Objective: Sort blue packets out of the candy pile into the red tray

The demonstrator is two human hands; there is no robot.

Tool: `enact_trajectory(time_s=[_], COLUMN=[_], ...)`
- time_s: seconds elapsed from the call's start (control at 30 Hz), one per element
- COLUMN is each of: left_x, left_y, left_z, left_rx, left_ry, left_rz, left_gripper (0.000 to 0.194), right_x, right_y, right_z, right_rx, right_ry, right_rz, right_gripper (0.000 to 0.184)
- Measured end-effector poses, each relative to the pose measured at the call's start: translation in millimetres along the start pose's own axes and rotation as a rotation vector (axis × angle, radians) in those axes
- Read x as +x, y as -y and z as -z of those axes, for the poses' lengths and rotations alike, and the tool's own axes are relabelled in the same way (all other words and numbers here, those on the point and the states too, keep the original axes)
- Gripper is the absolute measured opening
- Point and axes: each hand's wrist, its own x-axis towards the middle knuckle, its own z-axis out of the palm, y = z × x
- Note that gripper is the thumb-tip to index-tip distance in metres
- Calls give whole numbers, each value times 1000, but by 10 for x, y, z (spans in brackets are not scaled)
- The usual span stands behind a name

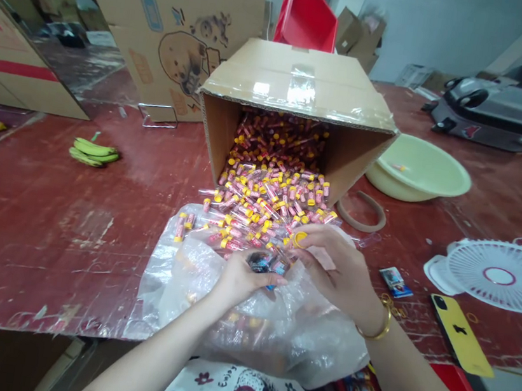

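My left hand (240, 279) is closed around a few small, shiny, dark-and-blue printed packets (267, 264). Just to its right, my right hand (340, 273) pinches a small yellow ring (300, 239) between thumb and fingers; whether it is a band or a cap is unclear. Both hands are above a clear plastic sheet or bag (291, 328) at the table's front edge. Beyond them, many little clear tubes with yellow caps and pink contents (260, 202) spill from a cardboard box (300, 79) lying on its side. Some tubes lie on the plastic.
Right of the box are a pale green basin (420, 171), a roll of brown tape (362, 212), a white fan (500, 275), a blue packet (395, 282) and a yellow phone (461, 334). Bananas (93, 151) lie left. A large carton (177, 30) and red bin (308, 16) stand behind.
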Motion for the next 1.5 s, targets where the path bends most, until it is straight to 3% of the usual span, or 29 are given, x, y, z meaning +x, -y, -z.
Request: enact_trajectory(time_s=[0.1,0.2,0.3,0.37,0.47,0.57,0.67,0.7,0.9,1.33,1.5], left_x=[0,-35,-90,-110,-92,-37,4,8,-46,-86,-99], left_y=[0,-19,-51,-67,-71,-69,-68,-67,1,19,-2], left_z=[-7,-26,-56,-75,-113,-173,-234,-246,-206,-241,-246], left_rx=[47,44,-115,-233,-295,-370,-478,-496,-390,-439,-433], left_ry=[4,25,78,108,137,126,113,116,91,67,60], left_rz=[-15,-47,99,238,308,279,295,309,231,218,190], left_gripper=[39,30,29,35,37,37,38,38,37,34,33], right_x=[-15,-53,-137,-207,-301,-378,-454,-478,-558,-592,-592], right_y=[-18,-142,-277,-324,-303,-185,-49,-19,-44,-24,-30], right_z=[-36,-132,-241,-284,-296,-303,-386,-429,-616,-660,-654], right_rx=[85,308,485,539,560,535,511,500,331,440,345], right_ry=[15,-2,-31,-68,-89,21,96,79,-97,-112,-132], right_rz=[-73,-316,-510,-552,-540,-468,-451,-471,-479,-483,-484], right_gripper=[7,9,19,21,20,26,71,78,66,63,64])
